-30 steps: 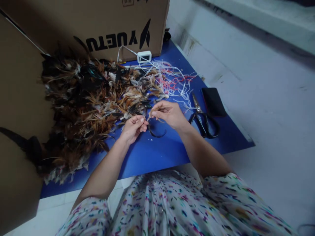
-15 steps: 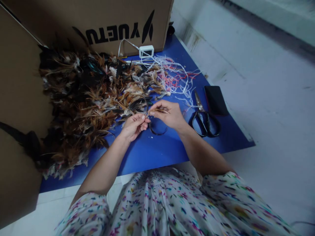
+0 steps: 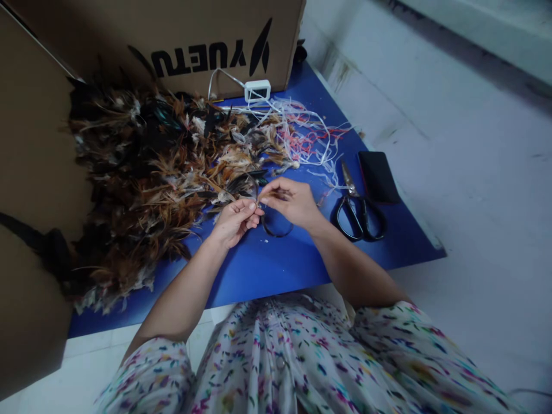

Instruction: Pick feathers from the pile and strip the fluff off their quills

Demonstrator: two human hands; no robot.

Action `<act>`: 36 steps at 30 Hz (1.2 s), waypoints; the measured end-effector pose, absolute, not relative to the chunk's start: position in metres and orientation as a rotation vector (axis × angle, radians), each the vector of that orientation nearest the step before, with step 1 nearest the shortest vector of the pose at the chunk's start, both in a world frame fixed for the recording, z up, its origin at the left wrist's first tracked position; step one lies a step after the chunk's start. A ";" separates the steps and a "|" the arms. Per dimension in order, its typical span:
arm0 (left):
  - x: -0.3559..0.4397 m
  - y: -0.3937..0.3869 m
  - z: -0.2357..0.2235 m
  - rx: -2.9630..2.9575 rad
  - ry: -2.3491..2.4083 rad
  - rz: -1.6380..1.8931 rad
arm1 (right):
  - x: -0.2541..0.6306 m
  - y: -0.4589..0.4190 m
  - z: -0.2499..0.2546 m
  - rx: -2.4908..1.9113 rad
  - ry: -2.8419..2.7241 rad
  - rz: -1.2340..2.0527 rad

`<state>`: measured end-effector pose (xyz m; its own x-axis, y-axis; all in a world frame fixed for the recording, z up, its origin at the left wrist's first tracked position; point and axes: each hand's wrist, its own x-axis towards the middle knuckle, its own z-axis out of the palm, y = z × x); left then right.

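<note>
My left hand point(image 3: 236, 222) pinches the base of a few feathers between thumb and forefinger. A dark, thin feather point(image 3: 276, 235) curves out from this pinch, over the blue table. My right hand point(image 3: 293, 201) meets the left fingertips from the right, its thumb and forefinger closed on the end of a brown feather that is mostly hidden by the fingers. Just beyond and left of both hands lies a large pile of brown, black and whitish feathers point(image 3: 172, 167). Black-handled scissors point(image 3: 351, 187) lie right of my right hand, blades pointing away.
Tangled white and pink string point(image 3: 308, 135) lies at the back of the blue table point(image 3: 297, 270). A small white device point(image 3: 257, 91) rests against a cardboard box point(image 3: 194, 29). A black flat case point(image 3: 378, 176) lies near the right edge, by the wall point(image 3: 474, 172).
My right fingers have shifted slightly at the feather, and less of the brown feather shows between them. My left hand stays in place. The view has moved very slightly.
</note>
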<state>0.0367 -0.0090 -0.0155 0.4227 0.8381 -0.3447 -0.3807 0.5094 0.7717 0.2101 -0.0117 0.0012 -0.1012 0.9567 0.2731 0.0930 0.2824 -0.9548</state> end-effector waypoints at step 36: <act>0.037 -0.012 -0.017 0.897 0.843 0.807 | 0.201 -0.009 -0.007 -1.128 -1.302 1.233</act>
<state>0.0366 -0.0115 -0.0167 0.4336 0.8600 -0.2691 -0.2307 0.3946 0.8894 0.2009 -0.0095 -0.0072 -0.0900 0.9945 0.0531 0.0010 0.0534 -0.9986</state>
